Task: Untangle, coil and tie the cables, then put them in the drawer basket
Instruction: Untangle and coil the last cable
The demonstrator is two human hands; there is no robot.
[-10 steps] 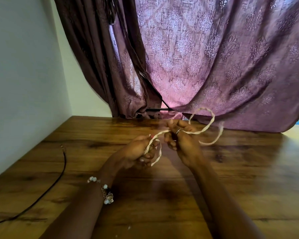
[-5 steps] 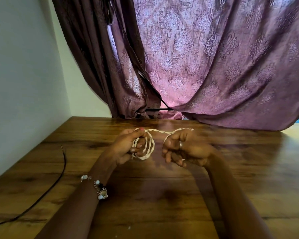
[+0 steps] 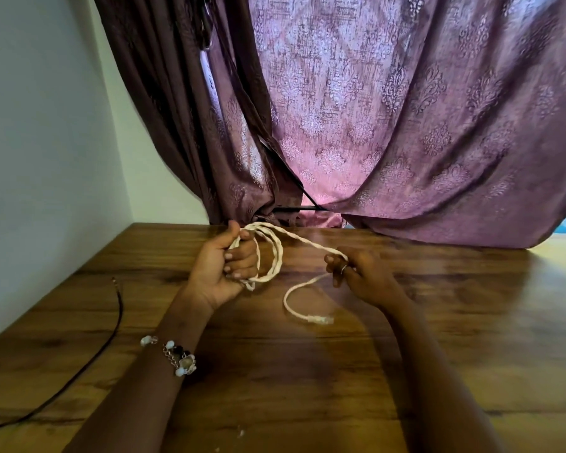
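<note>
My left hand (image 3: 221, 268) curls its fingers (image 3: 239, 256) around 2 or 3 loops of a cream braided cable (image 3: 276, 253), thumb up, palm toward me. From the loops, 1 strand runs right to my right hand (image 3: 361, 277), which pinches it between fingertips — a ring on 1 finger. The free end curves below, its plug (image 3: 321, 320) lying on the wooden table (image 3: 307, 387). A dark cable (image 3: 111, 325) lies far left on the table. A purple patterned curtain (image 3: 389, 125) hangs behind.
</note>
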